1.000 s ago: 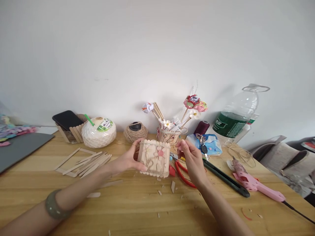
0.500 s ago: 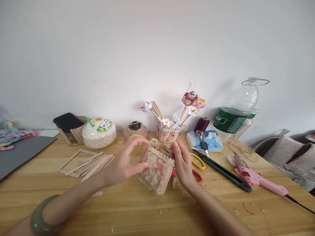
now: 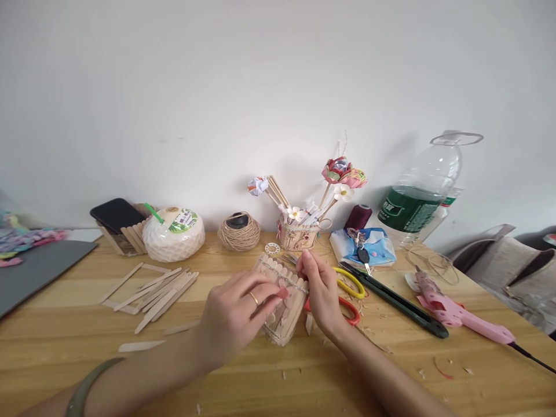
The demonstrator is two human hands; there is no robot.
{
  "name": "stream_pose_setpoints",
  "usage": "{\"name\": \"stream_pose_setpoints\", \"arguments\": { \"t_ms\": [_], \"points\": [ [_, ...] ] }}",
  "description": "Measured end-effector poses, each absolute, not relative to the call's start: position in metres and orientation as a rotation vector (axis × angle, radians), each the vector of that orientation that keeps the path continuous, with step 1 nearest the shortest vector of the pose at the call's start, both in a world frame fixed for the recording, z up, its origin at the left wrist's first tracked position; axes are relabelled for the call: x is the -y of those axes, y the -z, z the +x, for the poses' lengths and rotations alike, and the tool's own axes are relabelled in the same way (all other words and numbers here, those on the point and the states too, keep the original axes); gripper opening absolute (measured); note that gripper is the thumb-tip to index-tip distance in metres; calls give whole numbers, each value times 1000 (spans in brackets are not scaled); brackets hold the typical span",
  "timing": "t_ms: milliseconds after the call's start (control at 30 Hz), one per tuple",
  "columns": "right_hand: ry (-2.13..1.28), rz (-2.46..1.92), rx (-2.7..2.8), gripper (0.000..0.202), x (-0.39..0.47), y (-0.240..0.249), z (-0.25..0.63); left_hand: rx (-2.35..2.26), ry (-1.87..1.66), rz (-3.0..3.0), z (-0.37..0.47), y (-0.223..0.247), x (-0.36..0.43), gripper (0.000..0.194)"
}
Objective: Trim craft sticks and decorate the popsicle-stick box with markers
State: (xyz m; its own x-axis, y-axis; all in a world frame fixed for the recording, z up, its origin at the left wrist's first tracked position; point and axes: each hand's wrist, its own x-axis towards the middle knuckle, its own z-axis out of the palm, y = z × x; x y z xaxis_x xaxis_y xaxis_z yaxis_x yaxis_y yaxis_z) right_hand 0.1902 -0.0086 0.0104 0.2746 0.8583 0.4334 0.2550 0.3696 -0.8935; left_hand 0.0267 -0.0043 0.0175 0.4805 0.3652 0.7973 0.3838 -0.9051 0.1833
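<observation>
A small panel of craft sticks (image 3: pixel 295 307), edged with twine and decorated with shapes, stands tilted at the middle of the table. My left hand (image 3: pixel 238 310) reaches over its front, thumb and fingers closed around the small red piece (image 3: pixel 283 293) on it. At the panel's upper right corner is my right hand (image 3: pixel 319 286), its thumb and fingers pinched together. What the right fingertips hold is too small to name. Scissors with yellow and red handles (image 3: pixel 351 284) lie partly behind the right hand.
Loose craft sticks (image 3: pixel 167 295) and a white coconut (image 3: pixel 174 234) are on the left. Behind stand a twine ball (image 3: pixel 238 233) and a flower holder (image 3: pixel 297 236). To the right lie a dark green tool (image 3: pixel 399 302), a pink glue gun (image 3: pixel 469 324) and a large bottle (image 3: pixel 408 208).
My left hand has moved right and down across the panel, and its spread fingers have closed at the red piece. My right hand has stayed almost in place.
</observation>
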Motion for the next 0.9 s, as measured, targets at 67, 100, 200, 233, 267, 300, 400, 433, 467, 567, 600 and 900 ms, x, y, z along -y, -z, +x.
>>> {"name": "stream_pose_setpoints", "arguments": {
  "t_ms": [67, 100, 200, 233, 267, 300, 400, 433, 467, 567, 600, 900],
  "points": [
    [-576, -1177, 1284, 38, 9, -12, 189, 667, 1434, -2669, 26, -18, 4, 8],
    [-585, -1185, 1292, 38, 10, -13, 189, 648, 1428, -2659, 26, -18, 4, 8],
    [-609, -1215, 1306, 38, 12, -16, 187, 573, 1389, -2605, 23, -17, 4, 11],
    [-614, -1224, 1309, 38, 12, -17, 187, 551, 1365, -2587, 23, -16, 3, 13],
    [-616, -1232, 1311, 38, 13, -17, 186, 532, 1337, -2574, 22, -16, 3, 14],
    [-617, -1238, 1314, 38, 13, -18, 186, 515, 1309, -2561, 21, -15, 3, 15],
    [-619, -1249, 1325, 37, 13, -21, 184, 466, 1214, -2505, 21, -16, 3, 16],
    [-621, -1253, 1327, 37, 13, -22, 184, 450, 1194, -2484, 22, -16, 3, 15],
    [-622, -1258, 1328, 37, 13, -22, 183, 432, 1181, -2467, 23, -18, 4, 14],
    [-625, -1276, 1322, 36, 12, -23, 183, 388, 1172, -2455, 26, -21, 4, 11],
    [-625, -1281, 1319, 36, 11, -23, 183, 378, 1177, -2453, 27, -22, 4, 10],
    [-608, -1286, 1319, 35, 12, -23, 183, 384, 1188, -2420, 31, -21, 3, 10]
  ]
}}
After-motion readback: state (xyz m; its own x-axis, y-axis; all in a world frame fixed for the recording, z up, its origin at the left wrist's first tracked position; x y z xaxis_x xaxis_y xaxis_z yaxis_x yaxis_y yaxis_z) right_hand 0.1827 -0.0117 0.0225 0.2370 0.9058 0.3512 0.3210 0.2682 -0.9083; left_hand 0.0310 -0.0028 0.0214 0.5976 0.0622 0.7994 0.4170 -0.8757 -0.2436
